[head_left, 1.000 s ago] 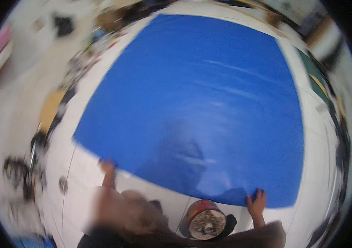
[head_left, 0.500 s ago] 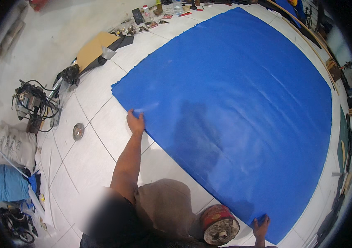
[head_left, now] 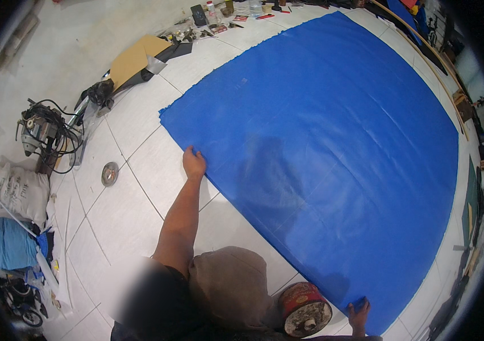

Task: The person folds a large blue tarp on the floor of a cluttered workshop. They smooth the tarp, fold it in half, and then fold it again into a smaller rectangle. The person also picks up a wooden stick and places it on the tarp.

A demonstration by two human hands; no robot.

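A large blue sheet (head_left: 333, 131), which looks like tarpaulin or vinyl, lies spread over white floor tiles with soft wrinkles across it. Its far left edge is ragged. My left hand (head_left: 195, 163) grips the near edge close to the left corner, fingertips on the blue surface. At the lower right, my right hand (head_left: 358, 316) pinches the same edge near the other corner, where the material rises slightly between thumb and fingers. Between my hands, close to my knee, a round red tin (head_left: 304, 307) with a dirty, crusted end lies against the sheet's edge.
A power tool with a coiled black cord (head_left: 46, 133) stands at the left. Near it are a small round metal dish (head_left: 109, 174), a white sack (head_left: 19, 190) and tan board (head_left: 134, 59). Bottles and small tools line the wall. Long wooden strips (head_left: 424, 45) lie at the far right.
The view has shifted slightly, so most things sit a little differently in the picture. Both hands stay at the sheet's near edge; the sheet lies much as before.
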